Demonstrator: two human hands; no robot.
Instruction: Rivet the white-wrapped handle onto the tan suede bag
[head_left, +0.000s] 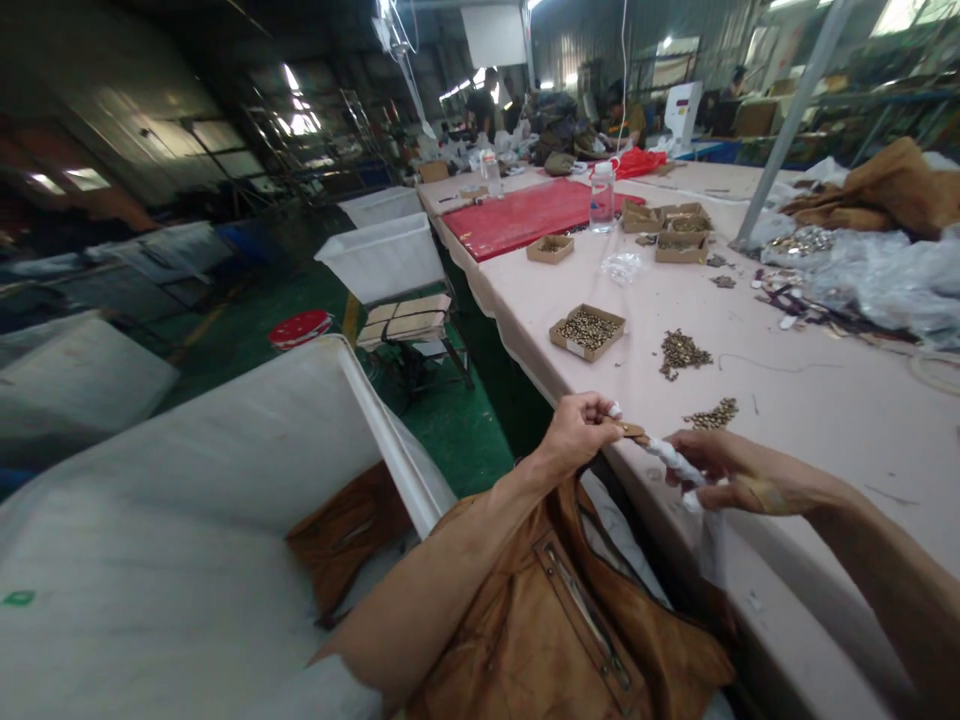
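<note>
My left hand (577, 430) pinches a brown leather strap end (634, 431) that carries a small gold-coloured stud or rivet. White wrapping (673, 459) is twisted around the strap beyond it. Closed around that wrapped part is my right hand (739, 472), with loose wrapping hanging below its fingers. Beneath my forearms lies a brown leather bag (510, 610) with a zipped pocket, resting against the table's near edge. Whether the strap joins the bag is hidden.
On the pink-covered table (810, 430) stand a cardboard tray of small metal studs (587, 332), stud piles (682, 354), more small trays (550, 248) and a water bottle (602, 198). A large white bin (187, 480) holding brown leather is at left. A metal pole (791, 120) rises at right.
</note>
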